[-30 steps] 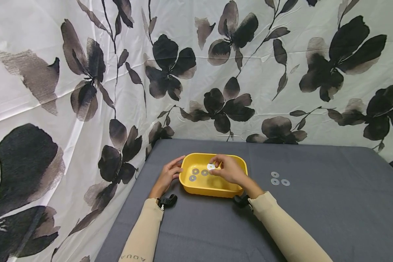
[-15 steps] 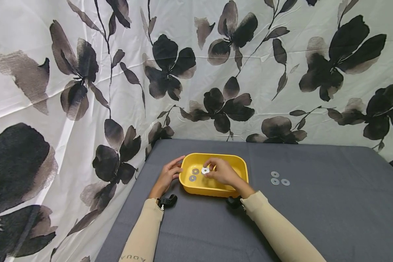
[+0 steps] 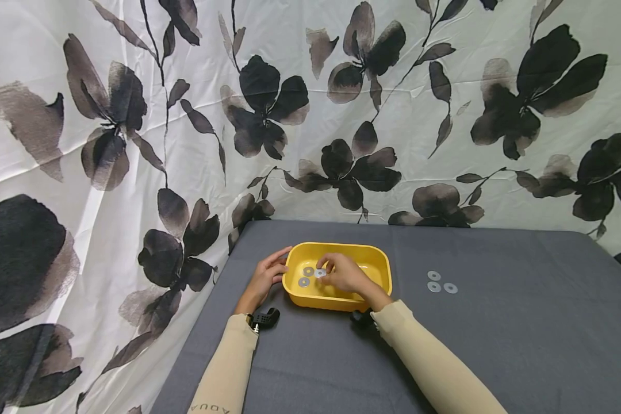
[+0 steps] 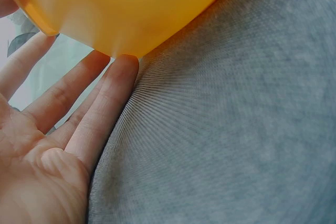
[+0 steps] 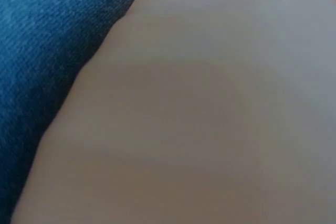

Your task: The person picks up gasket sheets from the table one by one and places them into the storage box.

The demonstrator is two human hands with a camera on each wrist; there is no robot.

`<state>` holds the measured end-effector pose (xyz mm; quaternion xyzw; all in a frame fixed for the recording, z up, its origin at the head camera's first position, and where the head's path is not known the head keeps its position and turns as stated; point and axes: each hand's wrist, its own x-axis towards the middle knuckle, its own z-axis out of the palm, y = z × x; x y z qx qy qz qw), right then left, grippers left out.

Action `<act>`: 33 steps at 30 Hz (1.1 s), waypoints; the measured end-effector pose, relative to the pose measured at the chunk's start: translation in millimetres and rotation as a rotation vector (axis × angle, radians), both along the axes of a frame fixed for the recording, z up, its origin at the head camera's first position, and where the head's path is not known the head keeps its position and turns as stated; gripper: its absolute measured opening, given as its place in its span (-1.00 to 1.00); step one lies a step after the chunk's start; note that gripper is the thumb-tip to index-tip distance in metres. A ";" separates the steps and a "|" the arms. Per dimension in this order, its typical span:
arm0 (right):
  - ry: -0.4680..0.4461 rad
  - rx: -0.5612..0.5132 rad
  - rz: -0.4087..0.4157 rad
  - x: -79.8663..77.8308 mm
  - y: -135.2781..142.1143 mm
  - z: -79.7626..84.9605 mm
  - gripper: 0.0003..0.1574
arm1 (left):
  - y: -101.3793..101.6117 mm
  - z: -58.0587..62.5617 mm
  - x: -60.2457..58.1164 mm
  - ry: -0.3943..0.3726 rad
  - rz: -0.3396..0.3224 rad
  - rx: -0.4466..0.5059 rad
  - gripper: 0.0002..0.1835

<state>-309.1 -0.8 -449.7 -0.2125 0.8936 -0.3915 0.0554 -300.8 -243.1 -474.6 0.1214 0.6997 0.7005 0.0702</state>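
Note:
My right hand (image 3: 345, 272) reaches into a yellow plastic tray (image 3: 362, 306) and pinches a flat metal washer (image 3: 319, 273) between thumb and fingers, low over the tray floor. Just left of it, two more washers lie on that floor, a rear washer (image 3: 308, 271) and a front washer (image 3: 303, 282). Whether the held washer touches the floor, I cannot tell. Straight fingers of my left hand (image 3: 261, 280) rest against the tray's left end. In the left wrist view, extended fingertips (image 4: 125, 69) touch the yellow wall. The right wrist view shows only a blurred pale surface and bluish cloth.
Three loose washers lie on the grey cloth-covered table (image 3: 497, 345) right of the tray: an upper washer (image 3: 433, 275), a lower washer (image 3: 433, 287) and a right washer (image 3: 450, 288). A white curtain with dark flowers (image 3: 362, 167) hangs behind and left of the table.
My right hand has moved left and lower inside the tray with its washer. A washer visible on the floor there a second ago is now hidden. The left hand has stayed put.

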 end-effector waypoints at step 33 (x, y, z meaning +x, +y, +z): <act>0.022 0.031 -0.037 1.1 9.5 10.3 -0.76 | 2.1 2.3 0.0 -0.007 0.006 -0.016 -0.41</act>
